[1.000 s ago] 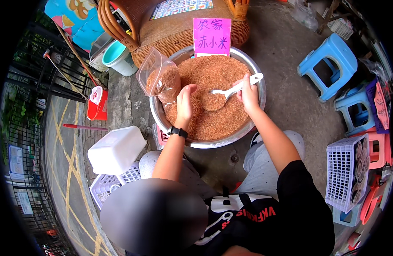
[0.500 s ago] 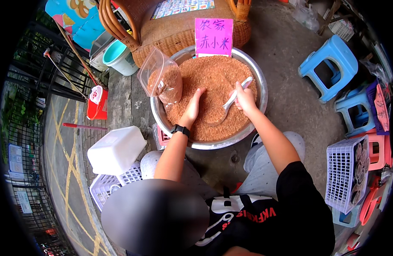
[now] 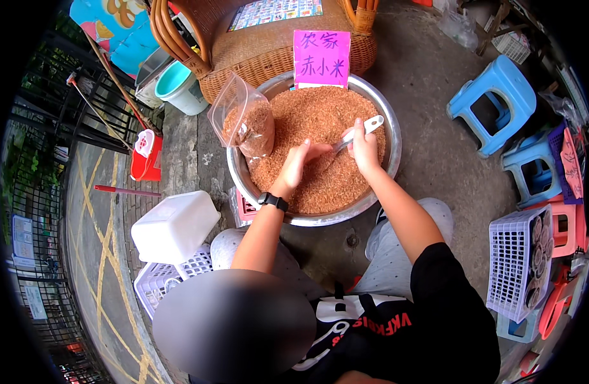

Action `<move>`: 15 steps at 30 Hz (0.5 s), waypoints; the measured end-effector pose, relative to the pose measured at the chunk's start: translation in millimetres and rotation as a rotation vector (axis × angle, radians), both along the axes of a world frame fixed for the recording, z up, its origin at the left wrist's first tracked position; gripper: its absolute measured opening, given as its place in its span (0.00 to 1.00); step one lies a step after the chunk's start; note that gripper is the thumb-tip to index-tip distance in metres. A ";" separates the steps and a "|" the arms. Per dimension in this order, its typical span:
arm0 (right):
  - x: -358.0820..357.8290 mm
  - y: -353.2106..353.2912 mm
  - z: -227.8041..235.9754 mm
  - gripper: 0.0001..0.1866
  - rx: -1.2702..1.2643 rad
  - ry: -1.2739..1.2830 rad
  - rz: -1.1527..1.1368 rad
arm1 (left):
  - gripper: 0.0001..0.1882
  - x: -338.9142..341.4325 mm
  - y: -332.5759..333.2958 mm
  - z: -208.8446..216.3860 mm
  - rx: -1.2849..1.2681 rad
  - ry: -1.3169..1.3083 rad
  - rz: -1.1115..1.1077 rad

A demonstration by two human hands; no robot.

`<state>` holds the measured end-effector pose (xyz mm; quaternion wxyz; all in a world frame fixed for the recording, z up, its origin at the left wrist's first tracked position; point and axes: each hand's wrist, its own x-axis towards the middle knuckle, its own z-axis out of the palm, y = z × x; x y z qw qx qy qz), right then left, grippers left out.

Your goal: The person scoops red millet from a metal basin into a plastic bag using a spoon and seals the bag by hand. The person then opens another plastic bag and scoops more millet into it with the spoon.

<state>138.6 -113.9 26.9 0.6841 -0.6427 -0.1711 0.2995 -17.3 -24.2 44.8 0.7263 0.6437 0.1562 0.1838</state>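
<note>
Scooping seems under way: the right hand [image 3: 365, 148] grasps the spoon [image 3: 373, 124], slanted leftward into the grain [image 3: 314, 109] in the basin [image 3: 320, 221], the unclenched left hand [image 3: 296, 166] nearby; the next move likely calls for level lifting.

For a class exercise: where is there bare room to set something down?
Bare ground lies between the metal basin and upper blue stool, and between red bucket and plastic bag. Crowded: over the grain, with that bag, left hand, right hand and spoon.
</note>
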 end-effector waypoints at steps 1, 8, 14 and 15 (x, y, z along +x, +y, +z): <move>1.5 -0.2 1.2 0.30 0.028 0.015 -0.009 | 0.29 -0.3 0.6 3.1 0.000 0.000 -0.001; 10.5 -5.5 16.9 0.30 0.112 0.069 0.012 | 0.28 -8.3 29.4 -12.4 0.139 -0.070 0.428; 17.6 -9.1 16.0 0.30 0.017 0.105 0.138 | 0.31 -3.3 27.1 -34.0 0.156 0.156 0.299; 18.1 -10.0 14.0 0.30 -0.034 0.093 0.157 | 0.31 -0.5 26.2 -35.3 0.154 0.156 0.295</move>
